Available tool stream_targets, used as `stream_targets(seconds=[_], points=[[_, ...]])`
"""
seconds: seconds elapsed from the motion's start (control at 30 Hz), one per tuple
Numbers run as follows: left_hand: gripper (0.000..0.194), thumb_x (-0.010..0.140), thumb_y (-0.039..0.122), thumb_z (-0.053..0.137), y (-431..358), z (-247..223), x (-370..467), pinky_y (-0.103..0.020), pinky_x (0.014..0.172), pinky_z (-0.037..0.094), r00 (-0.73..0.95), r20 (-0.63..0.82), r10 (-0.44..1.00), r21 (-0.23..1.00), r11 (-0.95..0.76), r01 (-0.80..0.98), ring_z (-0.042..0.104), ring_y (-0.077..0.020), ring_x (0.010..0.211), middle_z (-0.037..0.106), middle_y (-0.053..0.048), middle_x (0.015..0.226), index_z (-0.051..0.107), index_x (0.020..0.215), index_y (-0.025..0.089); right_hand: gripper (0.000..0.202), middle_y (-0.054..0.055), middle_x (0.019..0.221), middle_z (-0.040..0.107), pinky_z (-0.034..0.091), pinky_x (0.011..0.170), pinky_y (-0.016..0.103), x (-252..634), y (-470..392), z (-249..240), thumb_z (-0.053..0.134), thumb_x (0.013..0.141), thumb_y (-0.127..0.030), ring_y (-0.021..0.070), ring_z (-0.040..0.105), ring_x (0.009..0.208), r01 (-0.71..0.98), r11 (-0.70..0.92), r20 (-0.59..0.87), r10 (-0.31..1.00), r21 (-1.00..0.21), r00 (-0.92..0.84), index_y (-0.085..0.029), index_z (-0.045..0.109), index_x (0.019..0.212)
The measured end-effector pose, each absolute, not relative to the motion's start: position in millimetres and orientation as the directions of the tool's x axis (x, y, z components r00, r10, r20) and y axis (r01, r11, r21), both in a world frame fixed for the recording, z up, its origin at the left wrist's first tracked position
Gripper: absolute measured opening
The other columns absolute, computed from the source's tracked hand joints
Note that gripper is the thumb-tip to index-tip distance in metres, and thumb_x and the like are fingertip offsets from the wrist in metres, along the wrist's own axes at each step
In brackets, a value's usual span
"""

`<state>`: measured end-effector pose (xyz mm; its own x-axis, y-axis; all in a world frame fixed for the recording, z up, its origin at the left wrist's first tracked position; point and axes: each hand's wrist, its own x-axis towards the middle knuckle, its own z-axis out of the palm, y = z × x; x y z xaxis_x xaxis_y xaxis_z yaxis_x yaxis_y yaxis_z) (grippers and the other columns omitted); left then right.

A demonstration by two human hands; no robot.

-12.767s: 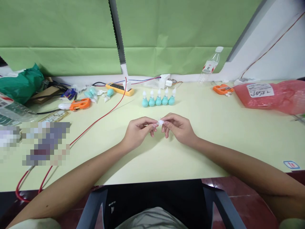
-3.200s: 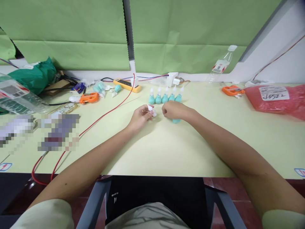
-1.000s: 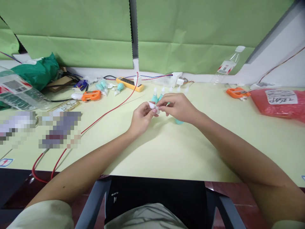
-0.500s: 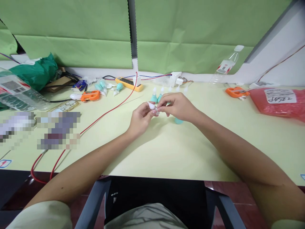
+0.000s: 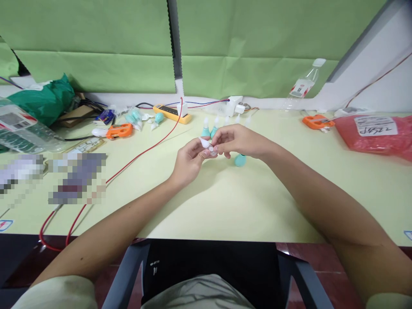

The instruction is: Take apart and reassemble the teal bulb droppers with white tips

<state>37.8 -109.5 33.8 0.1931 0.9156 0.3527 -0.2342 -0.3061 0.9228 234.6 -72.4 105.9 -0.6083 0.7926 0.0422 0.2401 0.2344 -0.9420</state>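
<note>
My left hand is closed round a white pointed nozzle, its tip directed up and to the left. Thumb and finger of my right hand pinch a small whitish round part right beside it; whether the two pieces are joined I cannot tell. Below my right hand a teal rubber bulb lies on the table, partly covered by the hand. Behind my fingers stand several teal bulbs with white tips, among them one bulb at the left, and others are partly hidden.
On the left are a large plastic bottle, a green bag, an orange tool and a red cable. A yellow power strip lies at the back. At right are a clear bottle, another orange tool and a red bag.
The view has shifted slightly. My fingers have turned a little, so more of the round part shows between them. Both hands stay together in nearly the same place.
</note>
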Motion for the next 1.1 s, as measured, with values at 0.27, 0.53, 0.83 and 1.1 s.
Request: stream_targets(seconds=[0.27, 0.53, 0.83, 1.1], points=[[0.039, 0.082, 0.048, 0.080, -114.2, 40.5, 39.7, -0.044, 0.091, 0.063, 0.224, 0.348, 0.910, 0.924, -0.293, -0.247, 0.074, -0.0210, 0.091, 0.073, -0.008, 0.112, 0.069, 0.102, 0.017, 0.017, 0.005, 0.080, 0.073, 0.051, 0.053, 0.025, 235.6, -70.8, 105.9, 0.083, 0.077, -0.030, 0.0162, 0.066, 0.072, 0.266, 0.159, -0.045, 0.780, -0.951, -0.624, -0.019, 0.074, 0.086], [0.040, 0.080, 0.044, 0.083, -111.8, 35.8, 39.2, -0.039, 0.082, 0.064, 0.240, 0.328, 0.914, 0.926, -0.262, -0.271, 0.074, -0.0212, 0.085, 0.075, -0.007, 0.094, 0.072, 0.105, 0.015, 0.024, 0.007, 0.082, 0.070, 0.045, 0.052, 0.025, 234.5, -64.5, 96.8, 0.086, 0.074, -0.030, 0.0146, 0.061, 0.069, 0.185, -0.143, -0.233, 0.689, -0.972, -0.686, -0.017, 0.069, 0.084], [0.036, 0.080, 0.033, 0.082, -105.8, 36.0, 37.6, -0.044, 0.097, 0.059, 0.280, 0.203, 0.938, 0.924, -0.089, -0.372, 0.074, -0.0216, 0.088, 0.074, -0.007, 0.096, 0.069, 0.107, 0.014, 0.027, 0.005, 0.088, 0.068, 0.046, 0.056, 0.026, 235.8, -66.7, 95.5, 0.084, 0.076, -0.030, 0.0139, 0.061, 0.072, 0.246, 0.024, -0.144, 0.753, -0.969, -0.642, -0.018, 0.067, 0.093], [0.055, 0.075, 0.016, 0.079, -103.3, 43.7, 32.9, -0.041, 0.094, 0.055, 0.254, 0.075, 0.964, 0.883, 0.054, -0.466, 0.074, -0.0221, 0.093, 0.076, -0.005, 0.086, 0.059, 0.127, 0.016, 0.064, 0.003, 0.093, 0.066, 0.047, 0.053, 0.027, 224.7, -75.3, 92.8, 0.086, 0.072, -0.039, 0.0159, 0.059, 0.072, 0.434, 0.237, -0.031, 0.850, -0.869, -0.526, -0.024, 0.058, 0.127]])
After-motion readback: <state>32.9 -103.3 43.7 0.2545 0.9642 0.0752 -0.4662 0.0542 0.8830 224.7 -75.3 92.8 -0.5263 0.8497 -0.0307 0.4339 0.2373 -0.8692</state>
